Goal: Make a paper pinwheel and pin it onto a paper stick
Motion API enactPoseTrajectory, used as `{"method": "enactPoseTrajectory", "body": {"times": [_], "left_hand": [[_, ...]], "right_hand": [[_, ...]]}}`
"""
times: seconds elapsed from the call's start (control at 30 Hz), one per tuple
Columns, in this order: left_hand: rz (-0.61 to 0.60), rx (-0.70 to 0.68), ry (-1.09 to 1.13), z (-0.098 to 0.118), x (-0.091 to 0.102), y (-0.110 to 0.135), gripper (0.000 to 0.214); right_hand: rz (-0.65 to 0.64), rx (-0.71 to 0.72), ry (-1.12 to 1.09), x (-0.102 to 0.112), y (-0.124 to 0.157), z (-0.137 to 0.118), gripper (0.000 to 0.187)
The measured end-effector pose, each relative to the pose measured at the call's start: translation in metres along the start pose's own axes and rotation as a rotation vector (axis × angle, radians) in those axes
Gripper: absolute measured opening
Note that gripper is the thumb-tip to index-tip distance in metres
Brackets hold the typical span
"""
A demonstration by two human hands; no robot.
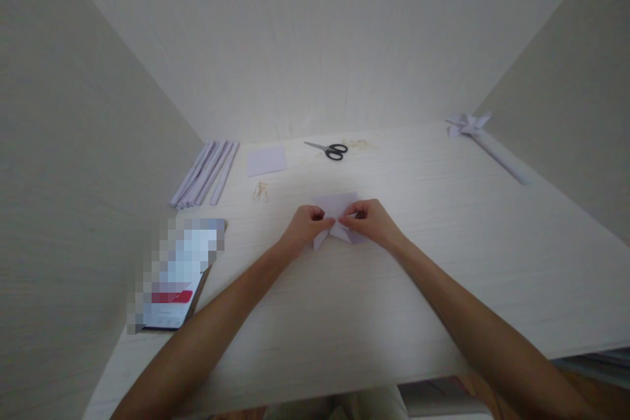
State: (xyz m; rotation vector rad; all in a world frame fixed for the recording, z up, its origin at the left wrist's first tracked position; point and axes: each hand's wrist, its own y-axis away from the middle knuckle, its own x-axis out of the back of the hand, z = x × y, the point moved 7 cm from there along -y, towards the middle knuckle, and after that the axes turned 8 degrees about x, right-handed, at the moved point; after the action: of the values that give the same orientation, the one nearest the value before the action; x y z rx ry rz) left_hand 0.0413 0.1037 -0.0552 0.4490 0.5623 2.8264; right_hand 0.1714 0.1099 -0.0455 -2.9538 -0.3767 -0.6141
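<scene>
A sheet of pale lilac paper lies at the middle of the table, with cut or folded flaps along its near side. My left hand pinches a part of it between thumb and fingers from the left. From the right, my right hand grips another part in the same way. The fingertips of both hands nearly meet over the sheet's centre. Some of the paper is hidden beneath the fingers.
Several paper rolls lie at the left, near a square paper sheet and small light sticks. Black-handled scissors rest at the back. A paper pinwheel lies far right; a phone leans left, partly blurred.
</scene>
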Motion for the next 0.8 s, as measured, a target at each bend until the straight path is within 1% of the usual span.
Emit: {"method": "enactPoseTrajectory", "body": {"times": [0.23, 0.3, 0.37, 0.47, 0.53, 0.63, 0.8], "left_hand": [[0.037, -0.032, -0.051, 0.001, 0.001, -0.001, 0.020], [0.035, -0.040, -0.066, 0.001, 0.001, -0.001, 0.021], [0.032, -0.054, -0.086, 0.002, 0.001, -0.002, 0.021], [0.034, -0.088, -0.121, 0.003, 0.002, -0.003, 0.019], [0.036, -0.110, -0.142, 0.005, 0.002, -0.003, 0.018], [0.032, -0.131, -0.165, 0.007, 0.000, -0.002, 0.016], [0.042, -0.138, -0.156, 0.010, 0.001, -0.001, 0.010]], "right_hand": [[0.068, 0.035, -0.046, 0.000, 0.002, -0.001, 0.012], [0.104, 0.061, -0.091, 0.001, 0.003, -0.003, 0.014], [0.129, 0.091, -0.195, 0.001, 0.004, -0.006, 0.027], [0.114, 0.107, -0.360, 0.000, 0.005, -0.010, 0.058], [0.085, 0.097, -0.363, -0.001, 0.006, -0.011, 0.072], [0.068, 0.104, -0.285, 0.000, 0.006, -0.013, 0.081], [0.151, 0.141, -0.120, 0.007, 0.006, -0.012, 0.082]]}}
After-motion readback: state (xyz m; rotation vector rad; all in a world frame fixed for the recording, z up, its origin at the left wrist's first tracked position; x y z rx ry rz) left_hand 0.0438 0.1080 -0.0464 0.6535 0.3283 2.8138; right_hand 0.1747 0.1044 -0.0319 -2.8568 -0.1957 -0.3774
